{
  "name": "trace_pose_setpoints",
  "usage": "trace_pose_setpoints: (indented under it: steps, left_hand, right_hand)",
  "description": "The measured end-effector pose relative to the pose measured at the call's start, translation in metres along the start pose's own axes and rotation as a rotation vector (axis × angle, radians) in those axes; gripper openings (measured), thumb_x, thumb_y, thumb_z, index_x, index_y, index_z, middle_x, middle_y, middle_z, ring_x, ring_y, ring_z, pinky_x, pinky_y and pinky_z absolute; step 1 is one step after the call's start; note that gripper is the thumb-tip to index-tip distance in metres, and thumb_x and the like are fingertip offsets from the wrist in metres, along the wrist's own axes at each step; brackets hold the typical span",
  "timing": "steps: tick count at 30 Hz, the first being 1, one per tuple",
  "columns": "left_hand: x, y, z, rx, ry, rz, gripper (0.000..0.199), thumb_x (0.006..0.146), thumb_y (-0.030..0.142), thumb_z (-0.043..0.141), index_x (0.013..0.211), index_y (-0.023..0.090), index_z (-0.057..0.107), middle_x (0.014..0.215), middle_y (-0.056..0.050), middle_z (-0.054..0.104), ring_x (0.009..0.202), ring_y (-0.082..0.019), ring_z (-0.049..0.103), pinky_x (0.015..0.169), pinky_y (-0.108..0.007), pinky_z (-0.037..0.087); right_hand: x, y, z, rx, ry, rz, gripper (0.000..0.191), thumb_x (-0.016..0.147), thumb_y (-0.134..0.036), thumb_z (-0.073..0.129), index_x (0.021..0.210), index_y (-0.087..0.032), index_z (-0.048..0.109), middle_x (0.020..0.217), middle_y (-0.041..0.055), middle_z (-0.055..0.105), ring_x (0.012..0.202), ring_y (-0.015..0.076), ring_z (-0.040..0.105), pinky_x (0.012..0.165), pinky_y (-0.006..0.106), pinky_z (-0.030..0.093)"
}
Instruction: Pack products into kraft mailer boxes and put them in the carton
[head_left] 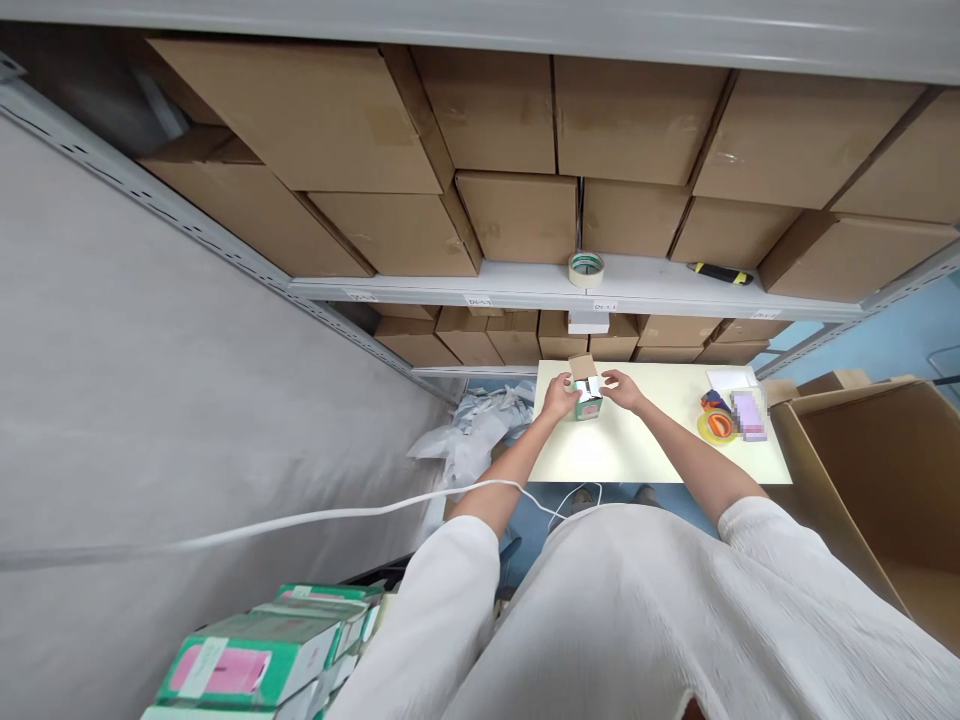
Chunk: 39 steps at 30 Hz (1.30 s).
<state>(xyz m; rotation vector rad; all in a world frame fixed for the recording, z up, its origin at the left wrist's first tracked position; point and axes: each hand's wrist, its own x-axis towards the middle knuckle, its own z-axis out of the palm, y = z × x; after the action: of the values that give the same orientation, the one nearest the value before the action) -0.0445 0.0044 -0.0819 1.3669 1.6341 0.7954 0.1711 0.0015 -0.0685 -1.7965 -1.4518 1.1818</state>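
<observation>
A small green and white carton (pixel 589 408) with a pink patch stands on the pale yellow tabletop (pixel 600 455). Its brown top flap is raised at the back, and white side flaps show at its opening. My left hand (pixel 561 396) grips the carton's left side, thumb near the top edge. On the opposite side, my right hand (pixel 622 389) has its fingers curled at the right flap, thumb and forefinger close together there. What lies inside the carton is too small to make out.
A tape dispenser (pixel 717 426) and a purple pack (pixel 750 415) lie at the table's right. A large open cardboard box (pixel 832 480) stands beyond. Shelves ahead hold brown boxes, a tape roll (pixel 586 269) and a cutter (pixel 721 273). Green cartons (pixel 247 660) are piled lower left; a white cable (pixel 360 511) crosses.
</observation>
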Motion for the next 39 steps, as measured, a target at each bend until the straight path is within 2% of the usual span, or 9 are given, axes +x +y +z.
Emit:
trace_pose_setpoints:
  steps: [5, 11, 14, 18, 26, 30, 33, 36, 39]
  left_hand:
    - [0.004, -0.002, -0.001, -0.155, -0.066, 0.070, 0.048, 0.070, 0.012, 0.074, 0.118, 0.021, 0.070, 0.122, -0.006, 0.071, 0.074, -0.013, 0.065, 0.085, -0.033, 0.060]
    - [0.000, -0.001, -0.013, -0.298, -0.144, 0.019, 0.019, 0.085, 0.019, 0.062, 0.101, 0.022, 0.072, 0.122, -0.007, 0.072, 0.094, -0.019, 0.073, 0.085, -0.034, 0.061]
    - [-0.006, -0.003, -0.018, -0.286, -0.194, 0.081, 0.020, 0.086, 0.027, 0.073, 0.105, 0.022, 0.072, 0.126, -0.009, 0.071, 0.105, -0.022, 0.073, 0.089, -0.035, 0.062]
    - [-0.010, -0.008, -0.019, -0.235, -0.220, 0.199, 0.043, 0.074, 0.026, 0.088, 0.112, 0.022, 0.070, 0.136, -0.012, 0.064, 0.108, -0.023, 0.071, 0.085, -0.036, 0.065]
    - [-0.008, -0.013, -0.014, -0.141, -0.198, 0.268, 0.034, 0.078, 0.018, 0.082, 0.110, 0.022, 0.069, 0.128, -0.009, 0.063, 0.102, -0.020, 0.072, 0.088, -0.036, 0.065]
    - [-0.011, -0.012, -0.013, -0.067, -0.189, 0.246, 0.031, 0.082, 0.014, 0.073, 0.110, 0.022, 0.067, 0.127, -0.008, 0.063, 0.097, -0.018, 0.072, 0.093, -0.039, 0.064]
    - [-0.014, -0.006, -0.017, 0.053, -0.196, 0.317, 0.034, 0.081, 0.013, 0.073, 0.113, 0.023, 0.065, 0.137, -0.010, 0.061, 0.116, -0.024, 0.070, 0.108, -0.045, 0.058]
    - [-0.015, 0.001, -0.023, 0.184, -0.223, 0.416, 0.044, 0.075, 0.010, 0.079, 0.113, 0.024, 0.063, 0.151, -0.012, 0.055, 0.143, -0.032, 0.055, 0.123, -0.051, 0.045]
    - [-0.014, 0.005, -0.027, 0.236, -0.280, 0.420, 0.051, 0.073, 0.004, 0.074, 0.117, 0.025, 0.060, 0.146, -0.011, 0.059, 0.140, -0.032, 0.056, 0.121, -0.051, 0.047]
  right_hand:
    - [0.001, -0.005, -0.005, 0.150, -0.111, -0.013, 0.061, 0.070, -0.020, 0.076, 0.130, -0.024, 0.071, 0.136, 0.0101, 0.069, 0.079, 0.0152, 0.067, 0.083, 0.038, 0.061]
    - [-0.005, -0.013, -0.019, 0.242, -0.178, -0.056, 0.044, 0.073, -0.022, 0.072, 0.116, -0.024, 0.078, 0.133, 0.0087, 0.074, 0.096, 0.0206, 0.072, 0.084, 0.035, 0.061]
    - [-0.009, -0.014, -0.024, 0.239, -0.208, -0.066, 0.038, 0.079, -0.025, 0.073, 0.116, -0.026, 0.078, 0.135, 0.0074, 0.074, 0.106, 0.0226, 0.073, 0.090, 0.037, 0.061]
    - [-0.012, -0.010, -0.021, 0.164, -0.239, -0.141, 0.041, 0.081, -0.028, 0.080, 0.121, -0.025, 0.076, 0.140, 0.0096, 0.070, 0.103, 0.0220, 0.074, 0.093, 0.040, 0.063]
    - [-0.007, 0.004, -0.010, -0.028, -0.210, -0.257, 0.044, 0.083, -0.021, 0.078, 0.126, -0.026, 0.069, 0.142, 0.0111, 0.062, 0.099, 0.0206, 0.074, 0.096, 0.045, 0.065]
    - [-0.012, 0.004, -0.007, -0.186, -0.179, -0.388, 0.042, 0.084, -0.021, 0.074, 0.124, -0.026, 0.064, 0.150, 0.0136, 0.057, 0.122, 0.0267, 0.068, 0.107, 0.049, 0.059]
    - [-0.017, -0.003, -0.007, -0.340, -0.191, -0.457, 0.041, 0.082, -0.024, 0.078, 0.119, -0.026, 0.061, 0.161, 0.0144, 0.050, 0.139, 0.0323, 0.057, 0.110, 0.051, 0.054]
    - [-0.018, -0.012, -0.006, -0.466, -0.215, -0.466, 0.040, 0.081, -0.022, 0.076, 0.117, -0.026, 0.058, 0.152, 0.0135, 0.057, 0.129, 0.0328, 0.062, 0.100, 0.048, 0.056]
    - [-0.015, -0.020, -0.003, -0.493, -0.224, -0.472, 0.036, 0.081, -0.019, 0.069, 0.114, -0.027, 0.055, 0.132, 0.0093, 0.065, 0.105, 0.0275, 0.067, 0.087, 0.040, 0.055]
